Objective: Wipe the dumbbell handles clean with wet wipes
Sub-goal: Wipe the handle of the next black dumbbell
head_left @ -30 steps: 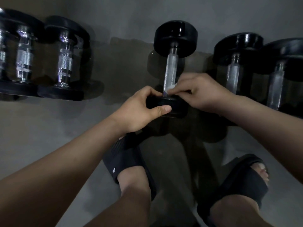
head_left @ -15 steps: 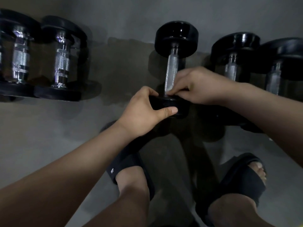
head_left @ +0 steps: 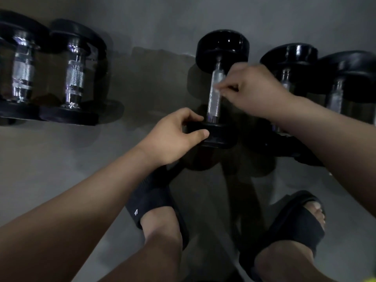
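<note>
A black dumbbell (head_left: 221, 47) with a knurled chrome handle (head_left: 214, 104) lies on the grey floor, in the middle of the view. My left hand (head_left: 173, 137) grips its near black head (head_left: 217, 135) with thumb and fingers curled round the rim. My right hand (head_left: 254, 90) pinches a small white wet wipe (head_left: 218, 88) against the middle of the handle. Most of the wipe is hidden behind my fingers.
Two chrome-handled dumbbells (head_left: 74, 78) lie at the left. Two more black dumbbells (head_left: 291, 58) lie at the right, partly behind my right arm. My feet in black slides (head_left: 154, 202) stand on the floor just in front of the dumbbell.
My right hand has slid the wipe up the handle, from the end near the close head to its middle. My left hand has kept its hold on the near head.
</note>
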Demonstrator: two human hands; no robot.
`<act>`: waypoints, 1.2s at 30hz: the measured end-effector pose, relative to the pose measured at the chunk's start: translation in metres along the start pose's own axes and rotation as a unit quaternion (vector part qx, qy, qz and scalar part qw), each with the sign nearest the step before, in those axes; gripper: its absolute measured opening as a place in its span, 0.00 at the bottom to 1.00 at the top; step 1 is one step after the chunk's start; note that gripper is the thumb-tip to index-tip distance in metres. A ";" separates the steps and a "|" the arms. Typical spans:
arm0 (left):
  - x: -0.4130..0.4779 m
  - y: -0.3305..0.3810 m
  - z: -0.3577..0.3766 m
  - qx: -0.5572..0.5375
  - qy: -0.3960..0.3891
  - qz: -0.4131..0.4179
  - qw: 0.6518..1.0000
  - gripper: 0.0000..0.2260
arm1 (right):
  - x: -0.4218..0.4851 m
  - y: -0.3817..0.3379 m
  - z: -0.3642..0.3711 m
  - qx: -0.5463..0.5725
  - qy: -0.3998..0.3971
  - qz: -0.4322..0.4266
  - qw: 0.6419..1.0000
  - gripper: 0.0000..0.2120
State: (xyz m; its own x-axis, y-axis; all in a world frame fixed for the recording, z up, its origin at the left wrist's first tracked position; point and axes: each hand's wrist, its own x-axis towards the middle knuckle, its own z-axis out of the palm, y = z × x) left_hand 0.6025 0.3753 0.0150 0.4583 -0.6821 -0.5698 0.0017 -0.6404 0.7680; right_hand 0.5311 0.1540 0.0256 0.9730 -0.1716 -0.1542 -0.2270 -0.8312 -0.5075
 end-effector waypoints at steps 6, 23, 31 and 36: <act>0.002 -0.002 0.013 0.054 0.055 -0.043 0.996 0.30 | -0.024 -0.003 0.009 -0.003 -0.045 -0.016 0.999 0.09; 0.001 0.005 0.018 0.074 0.031 -0.011 0.997 0.21 | -0.016 0.002 -0.007 -0.036 -0.115 -0.046 0.992 0.09; 0.003 0.014 0.029 0.094 0.032 0.018 0.995 0.21 | -0.022 0.007 -0.001 -0.039 -0.012 0.053 0.998 0.11; 0.006 0.022 0.035 0.096 0.017 0.036 0.995 0.17 | -0.031 0.013 -0.005 -0.029 -0.001 0.059 0.998 0.11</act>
State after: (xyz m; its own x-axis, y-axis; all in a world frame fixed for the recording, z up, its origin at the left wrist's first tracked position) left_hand 0.5743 0.3446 0.0180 0.4805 -0.7187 -0.5026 -0.2011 -0.6481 0.7345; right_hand 0.4979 0.1456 0.0282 0.9398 -0.2684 -0.2115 -0.3365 -0.8347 -0.4360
